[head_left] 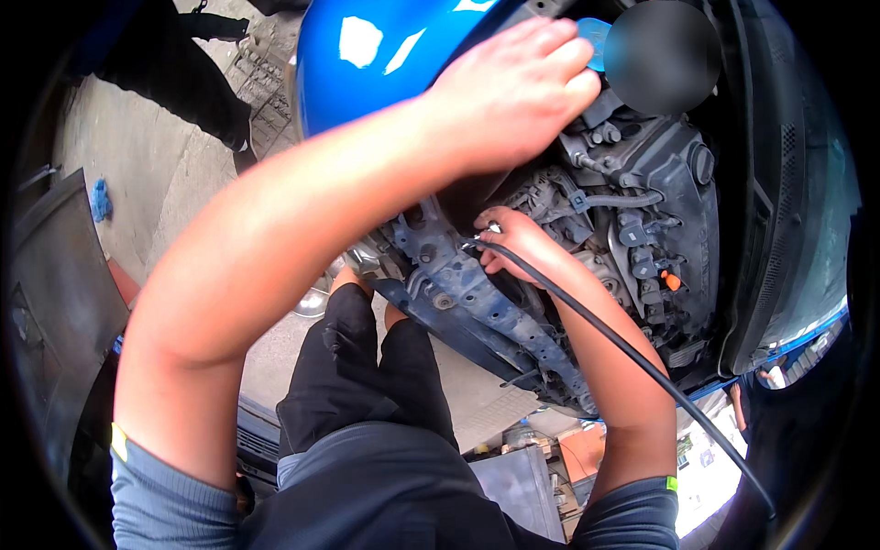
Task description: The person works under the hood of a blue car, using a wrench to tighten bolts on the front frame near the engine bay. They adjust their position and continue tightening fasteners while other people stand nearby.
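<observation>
My left hand reaches across the front of a blue car's open engine bay. Its fingers are curled beside a blue cap; what they grip, if anything, is hidden. Lower down, my right hand is bent closed behind the front crossmember. A small shiny metal piece shows between its fingers; its kind cannot be made out. A long black rod or hose passes in front of that hand and forearm, running from the crossmember to the lower right.
The engine with its hoses and connectors fills the bay beyond my right arm. An orange dipstick handle stands out there. The blue fender curves at upper left. Another person's dark-clothed leg is farther left. A blue rag lies below it.
</observation>
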The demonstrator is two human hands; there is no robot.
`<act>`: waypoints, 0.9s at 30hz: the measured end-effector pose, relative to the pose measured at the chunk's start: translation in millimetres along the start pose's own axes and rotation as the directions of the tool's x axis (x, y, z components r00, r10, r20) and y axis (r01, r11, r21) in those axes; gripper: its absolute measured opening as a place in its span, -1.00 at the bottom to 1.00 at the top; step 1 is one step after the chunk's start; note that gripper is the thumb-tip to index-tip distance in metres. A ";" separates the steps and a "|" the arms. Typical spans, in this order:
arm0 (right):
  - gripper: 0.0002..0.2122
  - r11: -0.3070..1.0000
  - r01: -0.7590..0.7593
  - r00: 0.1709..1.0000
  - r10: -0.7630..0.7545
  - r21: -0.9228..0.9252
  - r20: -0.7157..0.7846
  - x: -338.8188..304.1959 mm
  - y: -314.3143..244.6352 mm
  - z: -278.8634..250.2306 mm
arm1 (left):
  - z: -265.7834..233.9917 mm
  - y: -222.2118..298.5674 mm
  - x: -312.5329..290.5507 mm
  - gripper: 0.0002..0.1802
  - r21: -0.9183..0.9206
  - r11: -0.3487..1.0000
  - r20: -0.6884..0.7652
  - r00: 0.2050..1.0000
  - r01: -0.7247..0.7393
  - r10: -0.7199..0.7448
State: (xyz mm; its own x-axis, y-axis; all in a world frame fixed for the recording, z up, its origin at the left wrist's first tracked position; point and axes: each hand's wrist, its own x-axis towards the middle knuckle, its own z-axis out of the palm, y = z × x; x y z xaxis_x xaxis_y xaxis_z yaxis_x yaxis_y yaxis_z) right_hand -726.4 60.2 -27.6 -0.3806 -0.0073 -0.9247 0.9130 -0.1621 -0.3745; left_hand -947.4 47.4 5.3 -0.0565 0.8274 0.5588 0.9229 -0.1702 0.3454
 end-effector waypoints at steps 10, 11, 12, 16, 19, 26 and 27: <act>-0.61 0.529 0.375 0.920 -0.315 -0.761 0.235 -8.0 -12.3 -21.5 | -15.6 -85.1 95.5 -0.81 -0.041 0.892 0.407 0.808 -0.450 0.426; -0.60 0.548 0.369 0.922 -0.316 -0.751 0.222 -7.0 -8.8 -24.8 | -10.9 -85.8 96.3 -0.83 -0.071 0.896 0.393 0.813 -0.438 0.429; -0.60 0.565 0.366 0.923 -0.319 -0.740 0.213 -7.3 -5.3 -26.3 | -6.0 -85.4 96.7 -0.85 -0.097 0.900 0.382 0.819 -0.425 0.428; -0.50 0.834 0.239 0.968 -0.247 -0.496 0.051 -7.3 9.1 -25.6 | -0.2 -81.6 100.7 -0.91 -0.067 0.890 0.355 0.823 -0.451 0.444; -0.57 0.965 0.175 0.980 -0.190 -0.196 -0.060 -1.1 33.7 -15.3 | 2.2 -82.8 101.3 -0.91 -0.087 0.890 0.334 0.829 -0.447 0.449; -0.63 0.899 0.284 0.950 -0.310 -0.333 -0.028 -14.4 23.6 -26.5 | 5.4 -82.4 102.9 -0.87 -0.075 0.888 0.333 0.828 -0.454 0.451; -0.63 0.898 0.273 0.952 -0.303 -0.346 -0.035 -14.2 21.4 -26.8 | 4.3 -81.4 103.0 -0.82 -0.063 0.891 0.350 0.827 -0.449 0.441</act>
State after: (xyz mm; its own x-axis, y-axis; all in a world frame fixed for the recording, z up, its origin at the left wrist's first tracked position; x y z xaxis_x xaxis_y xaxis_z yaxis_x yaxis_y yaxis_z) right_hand -697.6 83.3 -24.4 -0.6341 0.0763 -0.7695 0.7665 0.1934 -0.6124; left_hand -1026.7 148.8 31.6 0.4935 0.7960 0.3504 0.8240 -0.5568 0.1045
